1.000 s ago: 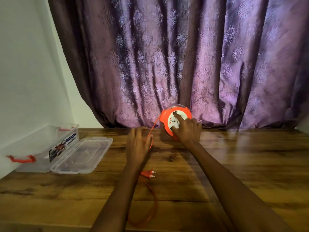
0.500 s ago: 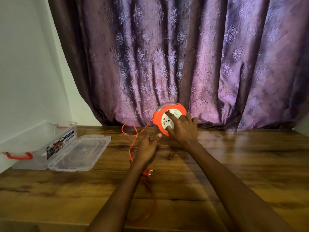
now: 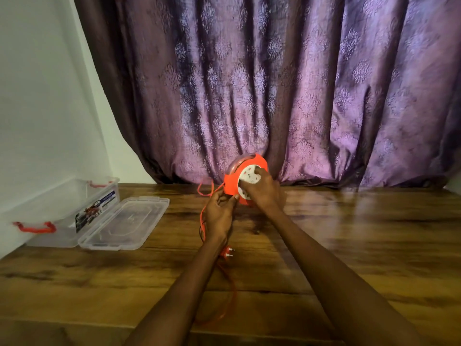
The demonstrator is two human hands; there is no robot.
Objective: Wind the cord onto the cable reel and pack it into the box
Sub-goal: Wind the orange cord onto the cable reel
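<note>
An orange cable reel [image 3: 230,182] with a white socket face stands on edge at the back of the wooden table, against the curtain. My right hand [image 3: 262,189] grips its white face. My left hand [image 3: 219,213] is closed on the reel's lower left edge, where the orange cord [image 3: 203,221] leaves it. The cord runs down under my left forearm, loops near the table's front edge and ends in an orange plug [image 3: 227,253] lying beside my left wrist. The clear plastic box [image 3: 62,213] sits at the left with its lid off.
The clear lid [image 3: 122,223] lies flat on the table right of the box, which has red handles and a printed label. A purple curtain [image 3: 274,96] hangs behind the wooden table [image 3: 361,245]. A white wall is at the left.
My left hand has moved up from the table to the reel's lower left edge. The reel has turned a little and shifted left, and cord has gathered in a loop left of it.
</note>
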